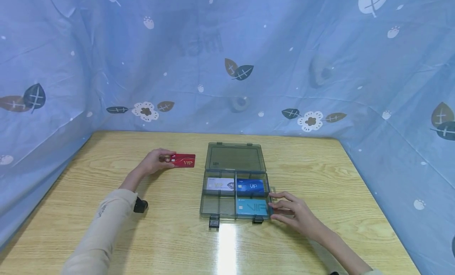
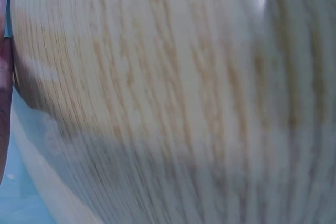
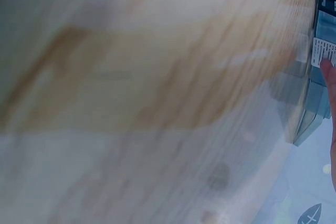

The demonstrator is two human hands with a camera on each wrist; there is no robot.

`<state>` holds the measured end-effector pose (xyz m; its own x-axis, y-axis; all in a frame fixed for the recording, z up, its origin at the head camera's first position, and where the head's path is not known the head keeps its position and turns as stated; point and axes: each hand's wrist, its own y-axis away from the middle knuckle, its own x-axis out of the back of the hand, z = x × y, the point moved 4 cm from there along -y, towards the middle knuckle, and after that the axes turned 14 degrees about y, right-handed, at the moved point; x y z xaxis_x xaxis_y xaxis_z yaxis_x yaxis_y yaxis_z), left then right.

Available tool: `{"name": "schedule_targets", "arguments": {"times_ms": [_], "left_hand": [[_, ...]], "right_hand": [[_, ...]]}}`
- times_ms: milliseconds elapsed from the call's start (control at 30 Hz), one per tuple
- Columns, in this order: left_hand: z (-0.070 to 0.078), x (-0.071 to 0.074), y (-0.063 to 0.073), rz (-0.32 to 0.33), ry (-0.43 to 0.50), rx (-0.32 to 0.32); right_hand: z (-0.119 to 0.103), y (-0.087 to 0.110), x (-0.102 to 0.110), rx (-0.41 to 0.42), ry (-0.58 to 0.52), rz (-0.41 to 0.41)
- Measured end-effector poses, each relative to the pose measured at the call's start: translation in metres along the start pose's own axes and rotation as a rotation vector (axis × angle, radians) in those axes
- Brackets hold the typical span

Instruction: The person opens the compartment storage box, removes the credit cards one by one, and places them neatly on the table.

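Note:
A red VIP card [image 1: 184, 161] is pinched at its left end by my left hand [image 1: 155, 161], above the table left of a clear grey plastic box [image 1: 209, 216]. The box lies with its lid [image 1: 236, 156] folded back. A white card [image 1: 215, 183] and a dark blue card [image 1: 249, 185] occupy its rear compartments, and a light blue card [image 1: 250, 207] the front right one. No card lies in the front left compartment. My right hand [image 1: 293, 211] rests its fingertips against the box's right side. In the right wrist view, a finger [image 3: 330, 74] touches the box near a white label.
The box's two black latches [image 1: 214, 222] hang down at its front edge. A wooden table [image 1: 170, 235] carries everything, with a patterned blue cloth [image 1: 199, 49] behind and at both sides. A black wrist device [image 1: 140, 205] sits by the left sleeve.

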<state>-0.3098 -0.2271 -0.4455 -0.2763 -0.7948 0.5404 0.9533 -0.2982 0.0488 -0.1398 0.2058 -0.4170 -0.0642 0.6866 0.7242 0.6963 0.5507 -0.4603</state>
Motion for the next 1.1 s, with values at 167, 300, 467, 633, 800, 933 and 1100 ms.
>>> {"name": "schedule_targets", "arguments": {"times_ms": [167,300,467,633,800,933,1100], "left_hand": [[0.002,-0.001,0.0,-0.011,0.006,0.008],[0.004,-0.001,0.0,-0.011,0.01,-0.014],[0.006,-0.001,0.0,-0.013,0.004,-0.021],[0.005,0.0,0.0,-0.015,-0.001,0.005],[0.006,0.0,-0.002,-0.016,-0.023,0.025],[0.006,0.0,-0.002,-0.014,-0.03,0.039],[0.007,0.0,-0.002,-0.014,-0.027,0.035]], "right_hand": [[-0.007,-0.003,0.003,0.017,0.0,0.009],[-0.008,-0.003,0.004,0.02,-0.006,0.008],[0.001,0.001,0.0,0.011,-0.012,0.001],[0.02,0.009,-0.007,-0.01,-0.017,-0.021],[0.024,0.011,-0.008,-0.012,-0.02,-0.024],[0.021,0.01,-0.007,-0.009,-0.014,-0.018],[0.008,0.004,-0.003,-0.015,-0.006,-0.008]]}}
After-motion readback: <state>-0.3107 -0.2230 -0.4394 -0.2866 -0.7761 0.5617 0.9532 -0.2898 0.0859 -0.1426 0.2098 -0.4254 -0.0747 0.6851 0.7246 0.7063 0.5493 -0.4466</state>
